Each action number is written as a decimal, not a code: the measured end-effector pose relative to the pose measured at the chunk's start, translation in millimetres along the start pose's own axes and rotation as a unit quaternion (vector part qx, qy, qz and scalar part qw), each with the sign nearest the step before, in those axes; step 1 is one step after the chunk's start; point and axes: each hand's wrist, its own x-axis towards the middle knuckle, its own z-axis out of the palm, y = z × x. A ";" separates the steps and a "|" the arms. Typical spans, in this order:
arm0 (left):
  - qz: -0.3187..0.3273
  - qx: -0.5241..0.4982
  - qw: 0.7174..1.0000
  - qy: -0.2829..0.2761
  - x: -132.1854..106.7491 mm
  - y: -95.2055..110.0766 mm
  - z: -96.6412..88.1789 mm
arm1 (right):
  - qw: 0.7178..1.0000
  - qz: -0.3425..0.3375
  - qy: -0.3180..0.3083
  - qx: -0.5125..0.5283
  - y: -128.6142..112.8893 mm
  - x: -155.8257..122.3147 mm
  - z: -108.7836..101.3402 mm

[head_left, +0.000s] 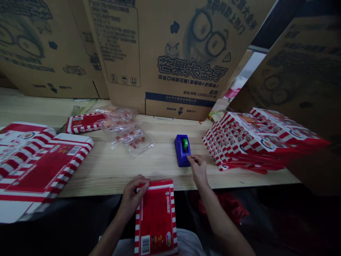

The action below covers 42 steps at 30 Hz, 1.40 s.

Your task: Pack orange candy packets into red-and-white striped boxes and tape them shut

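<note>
My left hand (135, 195) grips the top left corner of a red carton (157, 217) with striped edges and a barcode. The carton stands at the table's front edge, over my lap. My right hand (198, 168) is at a blue tape dispenser (182, 151), with thumb and forefinger pinched together at its front cutting end. A green roll of tape (184, 143) sits in the dispenser. The strip of tape at my fingertips is too thin to make out clearly.
Flat striped cartons (45, 163) lie at left. Behind them are a small red carton (84, 122) and clear candy packets (130, 135). Stacked red-and-white cartons (247, 138) lean at right. Large brown cardboard boxes (170, 46) line the back of the table (106, 174).
</note>
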 end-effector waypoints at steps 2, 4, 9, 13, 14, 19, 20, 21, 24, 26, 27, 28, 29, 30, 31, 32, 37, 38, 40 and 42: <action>-0.005 -0.003 1.000 0.006 -0.5 -1.8 -0.5 | 0.999 0.011 0.019 0.026 2.8 -0.2 6.1; -0.007 -0.005 1.000 0.013 -0.5 -3.3 -0.7 | 0.998 0.013 0.038 0.052 1.4 -2.7 9.5; -0.026 0.000 1.000 0.012 0.3 -4.4 -1.4 | 0.990 0.008 0.085 0.113 -5.4 -24.9 5.3; -0.044 0.007 0.999 0.011 1.6 -3.0 -2.0 | 0.983 0.023 0.080 0.165 -0.1 -46.5 -1.1; -0.046 0.007 0.999 0.007 2.2 -2.1 -1.7 | 0.982 0.031 0.076 0.172 3.1 -49.3 -1.4; -0.040 0.008 0.999 -0.033 5.3 6.8 0.4 | 0.984 0.052 0.068 0.155 23.8 -51.7 0.8; -0.038 0.010 0.999 -0.037 5.4 8.8 0.8 | 0.984 0.053 0.063 0.158 26.5 -53.1 -0.3; -0.037 0.011 0.998 -0.039 5.4 10.7 1.2 | 0.983 0.055 0.061 0.161 27.5 -55.2 -2.7; -0.037 0.012 0.998 -0.045 4.9 15.2 3.1 | 0.985 0.055 -0.018 0.165 15.4 -60.2 -16.0; -0.036 0.016 0.998 -0.054 5.9 18.2 5.6 | 0.974 0.029 -0.178 0.137 -8.2 -54.7 -25.0; -0.034 0.018 0.997 -0.060 6.9 20.1 7.4 | 0.953 0.003 -0.284 0.108 -24.0 -48.1 -27.3; -0.031 0.022 0.997 -0.068 8.4 22.4 9.5 | 0.913 -0.027 -0.399 0.077 -41.4 -39.4 -27.4; -0.028 0.026 0.996 -0.077 10.1 25.0 11.8 | 0.858 -0.059 -0.507 0.049 -59.3 -29.4 -25.1; -0.024 0.031 0.996 -0.085 11.9 27.8 14.3 | 0.795 -0.089 -0.599 0.019 -76.7 -19.2 -20.4; -0.021 0.036 0.995 -0.093 13.6 30.8 16.8 | 0.739 -0.118 -0.663 -0.015 -92.7 -9.9 -13.7; -0.017 0.041 0.994 -0.099 15.1 33.8 19.1 | 0.694 -0.142 -0.705 -0.045 -106.4 -2.5 -5.5; 0.004 0.062 0.993 -0.105 16.8 43.1 25.0 | 0.602 -0.273 -0.706 -0.255 -134.5 -3.1 31.4; 0.006 0.066 0.993 -0.099 16.1 43.8 24.9 | 0.609 -0.291 -0.679 -0.289 -133.4 -7.3 34.1; 0.008 0.074 0.993 -0.087 14.4 45.1 24.0 | 0.644 -0.300 -0.630 -0.313 -127.6 -13.1 34.4; 0.015 0.081 0.993 -0.085 12.3 47.7 23.0 | 0.689 -0.259 -0.617 -0.278 -118.4 -13.5 31.1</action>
